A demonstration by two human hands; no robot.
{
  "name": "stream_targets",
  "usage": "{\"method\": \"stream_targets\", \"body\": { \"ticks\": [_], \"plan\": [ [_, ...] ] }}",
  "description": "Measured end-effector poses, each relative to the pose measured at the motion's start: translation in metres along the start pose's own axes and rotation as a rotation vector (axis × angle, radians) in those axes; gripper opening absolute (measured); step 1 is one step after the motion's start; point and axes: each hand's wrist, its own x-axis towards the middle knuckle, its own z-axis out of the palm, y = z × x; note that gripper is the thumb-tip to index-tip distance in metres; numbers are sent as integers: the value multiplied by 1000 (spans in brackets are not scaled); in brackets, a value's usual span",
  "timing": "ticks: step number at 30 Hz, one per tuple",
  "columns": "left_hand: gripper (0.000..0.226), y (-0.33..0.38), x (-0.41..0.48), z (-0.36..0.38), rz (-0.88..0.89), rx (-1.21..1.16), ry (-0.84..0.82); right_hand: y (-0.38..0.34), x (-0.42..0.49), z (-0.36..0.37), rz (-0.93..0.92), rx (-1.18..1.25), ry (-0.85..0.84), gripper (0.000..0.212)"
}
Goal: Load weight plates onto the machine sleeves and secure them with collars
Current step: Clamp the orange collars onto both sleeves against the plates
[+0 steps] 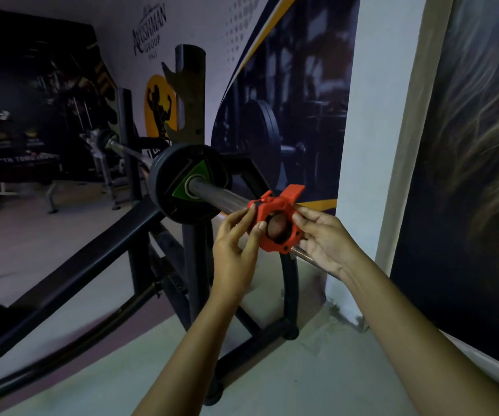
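Observation:
A black weight plate (179,187) with a green wedge mark sits far in on the chrome sleeve (218,198). A red clamp collar (275,235) is on the sleeve's outer end, its lever (294,191) flipped up and open. My left hand (236,244) pinches the collar's left edge with thumb and fingers. My right hand (323,238) holds its right side. The sleeve's end face shows through the collar's hole. A gap of bare sleeve lies between collar and plate.
The black machine frame (92,265) runs from lower left to the upright post (189,94) behind the plate. A white wall pillar (371,145) stands just right of my hands. A chrome tube end (297,253) pokes out below the collar. More gym equipment sits far left.

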Motion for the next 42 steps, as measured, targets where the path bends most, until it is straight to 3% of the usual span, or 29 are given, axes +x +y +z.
{"method": "stream_targets", "body": {
  "ticks": [10, 14, 25, 31, 37, 39, 42],
  "plan": [
    [32, -58, 55, -13, -41, 68, 113, 21, 82, 20, 48, -109, -77, 39],
    [32, -95, 88, -25, -66, 123, 160, 34, 135, 37, -15, -303, -91, 44],
    [31, -172, 162, -47, -11, 256, 202, 75, 243, 75, -208, -473, -58, 41],
    [33, -179, 164, -49, 67, 319, 174, 73, 254, 74, -313, -565, -188, 50],
    [41, -162, 170, -70, 23, 408, -39, 61, 269, 71, -338, -668, -443, 60],
    [62, -155, 179, -88, 43, 578, -238, 64, 272, 69, -369, -676, -436, 58],
    [114, -143, 197, -96, 193, 946, -470, 68, 272, 69, -393, -618, -411, 60]
  ]
}}
